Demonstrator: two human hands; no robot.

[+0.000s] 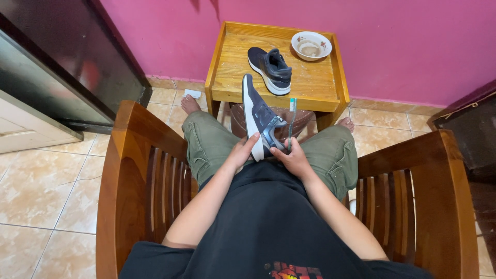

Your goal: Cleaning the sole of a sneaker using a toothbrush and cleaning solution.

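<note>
left hand (pixel 242 153): fingers wrapped on heel of dark sneaker (pixel 258 116), centre of frame, held on its side over lap | right hand (pixel 293 159): fingers closed around toothbrush (pixel 292 121), its head pointing up beside the sneaker | second sneaker (pixel 270 68) and bowl (pixel 311 45) on wooden table (pixel 233 77), upper centre | person seated in wooden chair (pixel 134 181)
</note>
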